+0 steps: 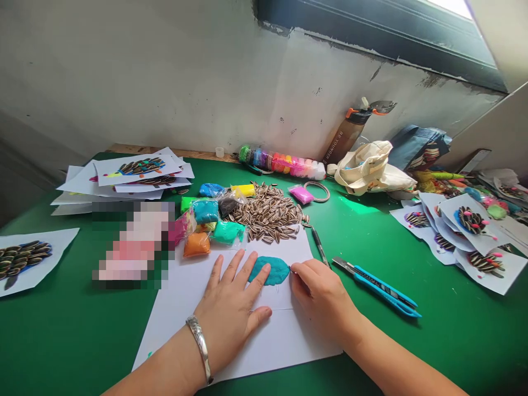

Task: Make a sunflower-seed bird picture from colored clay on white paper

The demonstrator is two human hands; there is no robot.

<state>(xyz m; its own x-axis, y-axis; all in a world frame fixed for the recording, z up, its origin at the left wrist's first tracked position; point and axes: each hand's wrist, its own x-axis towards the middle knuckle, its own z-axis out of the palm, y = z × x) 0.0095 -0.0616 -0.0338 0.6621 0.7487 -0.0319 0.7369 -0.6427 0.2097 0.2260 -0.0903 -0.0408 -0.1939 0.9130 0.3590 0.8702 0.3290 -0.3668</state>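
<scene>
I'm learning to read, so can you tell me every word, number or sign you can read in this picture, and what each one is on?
"BE YOUNGER" runs up the side of the tall brown drink bottle.
The row of rainbow clay packets may have print, too small to read.
The dark blue fabric bag has a printed picture, with no words I can read.

A handicraft workspace: beyond the right hand [324, 297], striped sunflower seeds [266, 215] heaped on a green tabletop [416, 357]; just right of it, a blue plastic craft knife [381, 289]; farther right, white sheets [490, 269] bearing seed-and-clay pictures.
</scene>
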